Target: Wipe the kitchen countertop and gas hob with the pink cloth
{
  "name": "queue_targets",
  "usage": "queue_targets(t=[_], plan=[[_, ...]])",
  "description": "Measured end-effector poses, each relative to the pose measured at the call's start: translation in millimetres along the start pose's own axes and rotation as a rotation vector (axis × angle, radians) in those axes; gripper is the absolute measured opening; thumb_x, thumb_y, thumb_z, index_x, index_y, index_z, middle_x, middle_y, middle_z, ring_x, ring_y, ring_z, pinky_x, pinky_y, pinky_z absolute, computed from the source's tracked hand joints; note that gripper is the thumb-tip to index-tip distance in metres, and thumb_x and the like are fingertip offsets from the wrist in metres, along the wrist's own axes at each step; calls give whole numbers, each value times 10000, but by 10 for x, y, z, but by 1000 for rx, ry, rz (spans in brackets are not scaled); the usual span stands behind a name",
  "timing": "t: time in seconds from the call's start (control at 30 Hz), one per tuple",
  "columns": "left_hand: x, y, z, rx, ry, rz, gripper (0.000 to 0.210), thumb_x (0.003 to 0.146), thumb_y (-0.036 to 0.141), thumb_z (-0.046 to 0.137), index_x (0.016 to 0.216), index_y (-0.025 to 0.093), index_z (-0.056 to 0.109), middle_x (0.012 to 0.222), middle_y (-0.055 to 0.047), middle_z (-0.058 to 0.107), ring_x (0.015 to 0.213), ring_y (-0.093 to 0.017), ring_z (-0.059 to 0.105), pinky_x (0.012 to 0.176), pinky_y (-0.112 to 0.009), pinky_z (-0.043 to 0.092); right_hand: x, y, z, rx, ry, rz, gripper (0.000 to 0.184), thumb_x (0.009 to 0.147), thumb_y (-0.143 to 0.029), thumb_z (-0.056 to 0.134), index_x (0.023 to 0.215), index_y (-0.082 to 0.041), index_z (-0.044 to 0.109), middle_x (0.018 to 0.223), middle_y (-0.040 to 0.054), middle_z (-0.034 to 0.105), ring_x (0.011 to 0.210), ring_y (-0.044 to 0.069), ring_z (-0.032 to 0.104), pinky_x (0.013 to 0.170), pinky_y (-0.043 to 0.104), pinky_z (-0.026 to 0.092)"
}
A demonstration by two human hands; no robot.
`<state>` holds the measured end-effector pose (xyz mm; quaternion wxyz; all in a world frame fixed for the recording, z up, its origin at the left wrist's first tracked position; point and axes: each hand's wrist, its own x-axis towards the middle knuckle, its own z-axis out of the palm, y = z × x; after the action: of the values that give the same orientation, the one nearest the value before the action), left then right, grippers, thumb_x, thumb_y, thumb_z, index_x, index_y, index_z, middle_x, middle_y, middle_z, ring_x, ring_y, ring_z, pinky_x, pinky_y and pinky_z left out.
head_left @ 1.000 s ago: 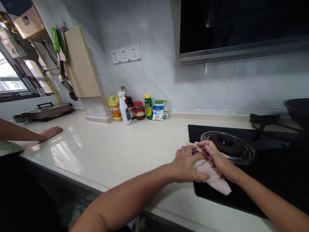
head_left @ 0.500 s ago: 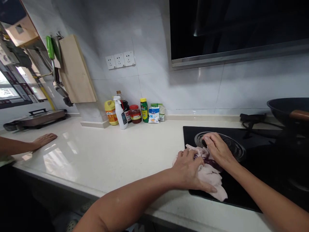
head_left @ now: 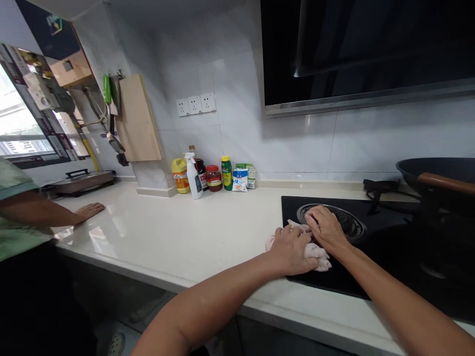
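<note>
My left hand (head_left: 292,251) presses down on a crumpled pale pink cloth (head_left: 318,253), its fingers curled over it at the left edge of the black glass hob (head_left: 386,267). A dark purple patch shows between the cloth's folds. Just right of it, my right hand (head_left: 326,230) rests over the near side of the round burner (head_left: 351,222), touching or very close to the cloth. Its fingers are bent and pressed together, and their tips are hidden from me. What they hold, if anything, cannot be made out.
A dark wok (head_left: 438,173) with a wooden handle stands on the hob's right. Along the wall are a white spray bottle (head_left: 193,178), a red-lidded jar (head_left: 214,179) and several packages. At left, another person's hand (head_left: 89,211) lies on the white counter (head_left: 166,232). A range hood (head_left: 356,54) overhangs.
The cloth is bunched smaller, its near flap drawn up under my left hand. Both hands stay close together over the hob's left side. The view has shifted left and up, showing more of the other person.
</note>
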<state>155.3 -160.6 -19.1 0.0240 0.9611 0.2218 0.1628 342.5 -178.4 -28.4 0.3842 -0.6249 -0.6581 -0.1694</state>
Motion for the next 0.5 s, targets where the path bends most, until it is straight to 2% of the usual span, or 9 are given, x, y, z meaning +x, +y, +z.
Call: queue_targets(t=[0.13,0.27,0.37,0.43,0.5], plan=[[-31,44,2,23,46,-9,512,842,588,596,1200,222,581,1278,-98,613,1213,-347,511,1019,-537,396,-89,-66,-36,-81,-84,23,410,1009,-433,287,842,-227,600,941,80,609,929,250,540,820,405,415],[-92,59,-75,45,30,-1,531,852,554,583,1238,191,545,1283,-115,607,1213,-344,510,1011,-521,403,-353,-213,-159,32,-213,78,467,1026,-475,238,872,-239,610,952,63,616,935,222,569,844,392,463],[-207,83,-141,46,9,34,509,853,547,574,1214,190,544,1284,-113,603,1202,-333,517,1006,-503,406,-660,-392,-291,148,-241,82,431,1025,-496,273,1094,-255,624,1146,70,654,1112,228,578,994,430,454],[-331,116,-155,38,23,56,484,842,530,584,1190,196,544,1277,-106,604,1194,-323,519,1010,-492,404,-876,-517,-355,159,-241,103,423,1023,-494,300,1244,-271,584,1275,67,637,1206,231,560,1059,457,428],[-476,163,-144,28,51,77,504,809,522,617,1189,201,538,1289,-106,597,1207,-325,508,1028,-496,392,-1070,-622,-381,126,-231,115,434,1021,-490,316,1316,-275,549,1337,69,618,1247,236,550,1086,478,414]])
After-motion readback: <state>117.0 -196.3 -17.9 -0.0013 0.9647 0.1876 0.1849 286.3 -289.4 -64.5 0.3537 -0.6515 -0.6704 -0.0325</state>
